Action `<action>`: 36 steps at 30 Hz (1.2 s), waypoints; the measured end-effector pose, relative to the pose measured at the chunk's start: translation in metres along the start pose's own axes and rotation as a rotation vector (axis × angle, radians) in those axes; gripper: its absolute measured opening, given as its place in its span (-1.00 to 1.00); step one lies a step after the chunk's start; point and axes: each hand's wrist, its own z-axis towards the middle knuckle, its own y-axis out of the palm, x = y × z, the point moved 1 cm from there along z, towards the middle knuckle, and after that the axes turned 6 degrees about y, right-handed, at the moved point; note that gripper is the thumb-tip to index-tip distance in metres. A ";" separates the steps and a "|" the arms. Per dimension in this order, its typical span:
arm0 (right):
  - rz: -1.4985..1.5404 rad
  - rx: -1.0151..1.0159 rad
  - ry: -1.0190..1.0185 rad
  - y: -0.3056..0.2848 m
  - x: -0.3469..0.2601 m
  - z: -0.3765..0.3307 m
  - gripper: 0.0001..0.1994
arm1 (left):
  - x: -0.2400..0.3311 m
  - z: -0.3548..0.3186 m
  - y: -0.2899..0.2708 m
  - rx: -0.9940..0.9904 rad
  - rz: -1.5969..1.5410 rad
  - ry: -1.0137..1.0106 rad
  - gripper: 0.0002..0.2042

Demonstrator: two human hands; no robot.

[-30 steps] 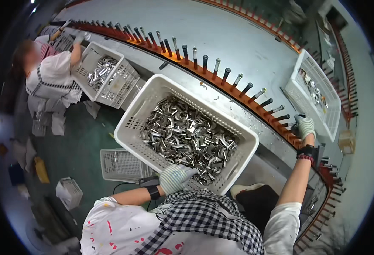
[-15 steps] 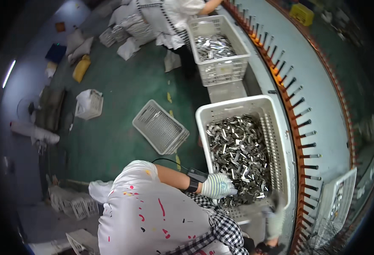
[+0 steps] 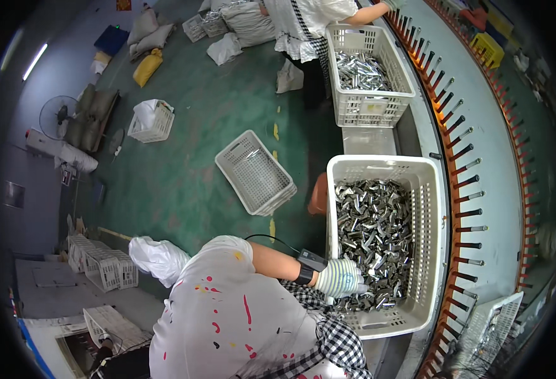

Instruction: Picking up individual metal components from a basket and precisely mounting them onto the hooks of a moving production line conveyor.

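L gloved hand (image 3: 341, 278) on curved metal pcs (image 3: 376, 234), grip can't tell; R hand out of view. White crate (image 3: 385, 160) approx. half full, many pcs left; finished qty unclear.

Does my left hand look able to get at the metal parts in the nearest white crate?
Probably yes: your gloved left hand reaches over the rim of the white crate, close to the metal parts, and nothing visible blocks the way.
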 end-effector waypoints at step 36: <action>0.435 -0.881 0.069 0.029 -0.186 -0.081 -0.35 | -0.045 -0.002 -0.098 0.104 -0.185 -0.094 -0.82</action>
